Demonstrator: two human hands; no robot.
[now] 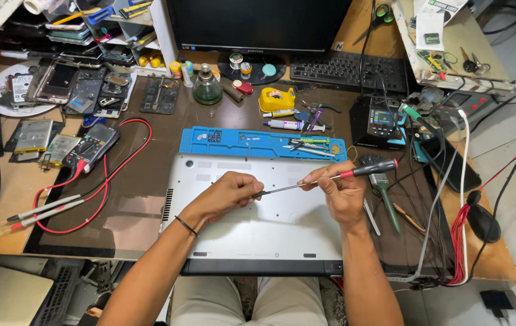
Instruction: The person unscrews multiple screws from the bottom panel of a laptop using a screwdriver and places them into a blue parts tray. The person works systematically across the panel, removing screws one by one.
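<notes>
A silver laptop [258, 235] lies upside down on the desk in front of me. My right hand [341, 192] grips a long screwdriver [330, 178] with a black and red handle, held almost level above the laptop's base. My left hand [229, 192] pinches the tip end of the screwdriver's metal shaft. A thin dark band circles my left wrist.
A blue tool tray [222, 142] with tweezers and small tools lies just beyond the laptop. A multimeter [92, 147] with red leads sits left, phone parts far left. A brush [383, 187], soldering station [377, 121], cables, keyboard [348, 69] and monitor [258, 24] crowd the right and back.
</notes>
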